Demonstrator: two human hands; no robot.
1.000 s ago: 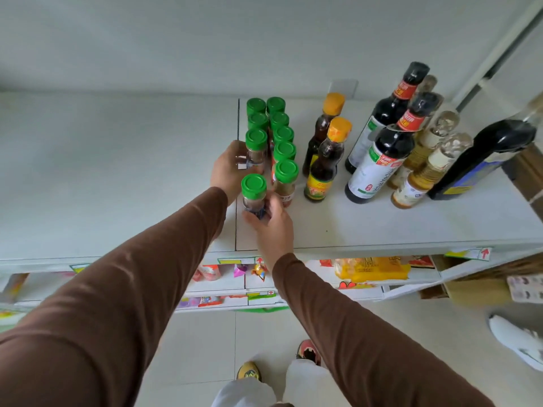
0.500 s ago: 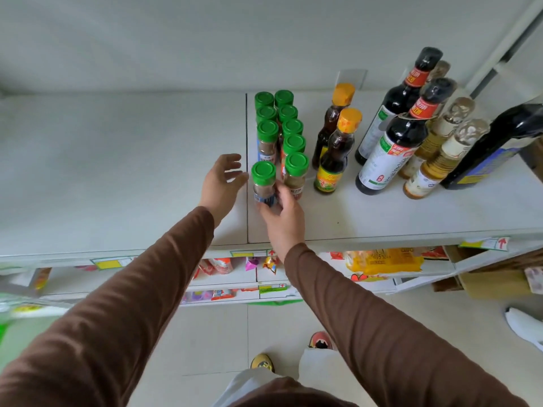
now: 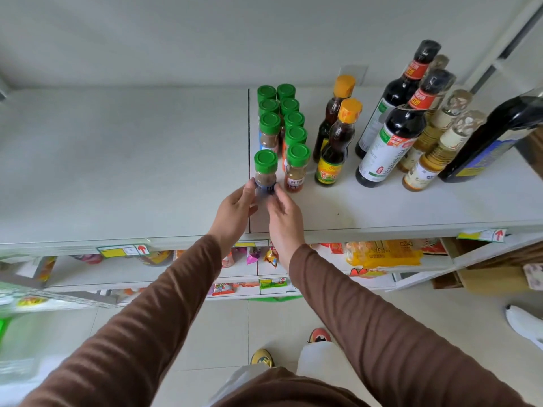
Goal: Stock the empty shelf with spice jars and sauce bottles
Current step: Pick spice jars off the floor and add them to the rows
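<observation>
Both hands (image 3: 258,207) clasping the front green-capped glass spice jar (image 3: 265,175); white shelf (image 3: 123,171) stocked only at right, left half bare.

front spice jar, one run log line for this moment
step: seat front spice jar | left hand: fingers on jar | right hand: fingers on jar | jar: upright on shelf, left row's front

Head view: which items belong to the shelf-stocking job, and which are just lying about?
Job: green-capped spice jars, the front one between both hands; orange-capped sauce bottles; dark soy bottles; white top shelf.
Incidental: yellow snack packet, cardboard box.
</observation>
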